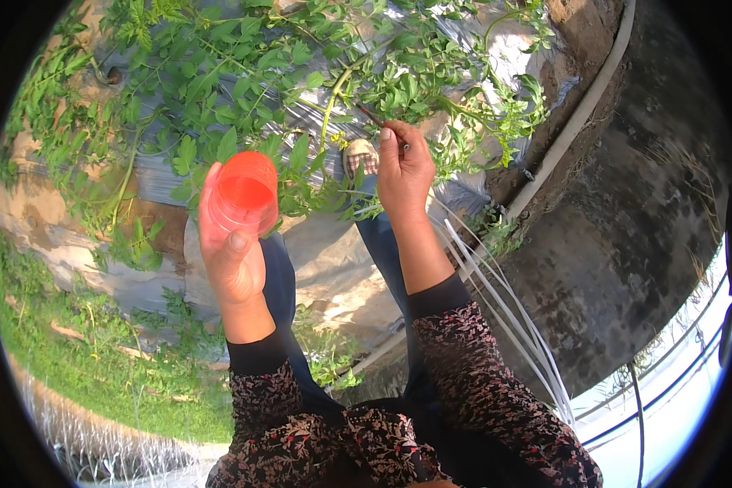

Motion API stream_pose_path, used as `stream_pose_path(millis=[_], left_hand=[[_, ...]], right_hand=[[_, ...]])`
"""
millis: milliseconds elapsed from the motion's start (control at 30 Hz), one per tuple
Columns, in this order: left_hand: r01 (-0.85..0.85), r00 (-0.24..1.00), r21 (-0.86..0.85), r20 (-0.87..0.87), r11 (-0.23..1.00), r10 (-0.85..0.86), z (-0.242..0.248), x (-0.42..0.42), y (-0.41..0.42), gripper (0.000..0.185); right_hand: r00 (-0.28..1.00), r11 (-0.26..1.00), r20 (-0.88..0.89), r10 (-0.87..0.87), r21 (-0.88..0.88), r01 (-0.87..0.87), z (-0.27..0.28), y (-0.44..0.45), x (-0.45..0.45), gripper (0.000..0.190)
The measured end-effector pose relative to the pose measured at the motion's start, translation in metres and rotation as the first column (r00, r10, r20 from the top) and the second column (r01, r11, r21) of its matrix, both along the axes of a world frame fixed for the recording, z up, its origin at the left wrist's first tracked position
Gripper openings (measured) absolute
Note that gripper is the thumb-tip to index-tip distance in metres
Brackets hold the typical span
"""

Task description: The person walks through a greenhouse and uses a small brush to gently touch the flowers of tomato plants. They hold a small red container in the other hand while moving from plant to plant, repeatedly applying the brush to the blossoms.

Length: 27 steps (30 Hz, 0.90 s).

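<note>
My left hand (235, 262) holds a clear plastic cup (244, 219) with red liquid (244, 192) in it, the thumb on the near side and the fingers behind. In my right hand (405, 168) is a thin dark stick, perhaps a small brush (369, 113), pinched between thumb and fingers. Its reddish tip points up and left toward a tomato plant (341, 82). Beside the right hand, small yellow flowers (339, 140) hang from a stem. The tip does not visibly touch them.
Silver plastic mulch film (158, 177) covers the soil under the leafy plants. A grey pipe (576, 122) runs along the bed's right edge, by a dark wall (640, 244). White strings (518, 317) slant past my right sleeve. My shoe (360, 158) stands among the plants.
</note>
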<state>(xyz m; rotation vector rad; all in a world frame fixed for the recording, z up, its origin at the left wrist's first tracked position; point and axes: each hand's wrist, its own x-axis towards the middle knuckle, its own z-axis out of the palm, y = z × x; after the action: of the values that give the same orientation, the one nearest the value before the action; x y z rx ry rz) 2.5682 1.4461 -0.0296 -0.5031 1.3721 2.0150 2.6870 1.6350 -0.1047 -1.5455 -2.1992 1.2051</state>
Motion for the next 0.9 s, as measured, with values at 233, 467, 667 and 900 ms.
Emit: stream_pose_path(millis=[233, 467, 667, 900], left_hand=[[0.081, 0.996, -0.006, -0.047, 0.997, -0.082, -0.003, 0.005, 0.000, 0.105], [0.096, 0.994, -0.039, -0.041, 0.995, -0.098, 0.000, 0.007, -0.004, 0.106], [0.101, 0.994, -0.006, -0.030, 0.995, -0.101, 0.010, 0.007, -0.013, 0.106], [0.057, 0.997, -0.001, 0.048, 0.998, -0.057, 0.063, 0.015, -0.040, 0.108]], right_hand=[[0.997, 0.998, -0.074, 0.017, -0.063, -0.021, -0.001, 0.002, 0.002, 0.025], [0.994, 0.983, -0.100, -0.032, -0.182, 0.013, 0.006, -0.004, -0.002, 0.027], [0.993, 0.981, -0.119, -0.023, -0.195, -0.001, 0.009, -0.017, -0.006, 0.022], [0.988, 0.978, -0.137, 0.067, -0.189, -0.092, 0.042, -0.030, 0.014, 0.020]])
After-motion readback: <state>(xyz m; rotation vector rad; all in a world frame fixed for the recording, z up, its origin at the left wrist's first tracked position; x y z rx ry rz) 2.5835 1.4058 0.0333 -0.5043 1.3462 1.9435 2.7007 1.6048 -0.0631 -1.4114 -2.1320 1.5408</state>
